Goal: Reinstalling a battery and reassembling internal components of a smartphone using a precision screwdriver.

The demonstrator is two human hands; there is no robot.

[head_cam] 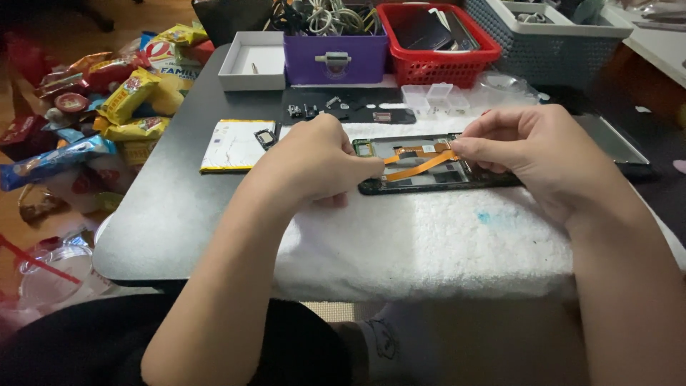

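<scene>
An opened phone frame (429,179) lies on a white towel (429,243), its insides showing, with orange flex cables (421,164) crossing the middle. My left hand (314,161) rests on the phone's left end, its fingertips pinching one end of an orange cable. My right hand (529,154) sits over the right end, thumb and forefinger pinched on the cable's other end near the top edge. The phone's right part is hidden under that hand.
A flat battery pack (232,146) lies left of the towel. Behind are a black mat with small parts (343,111), clear parts trays (436,96), a white box (254,61), a purple box (336,53), a red basket (436,43), a grey basket (550,36). Snack packets (107,107) are piled on the floor at left.
</scene>
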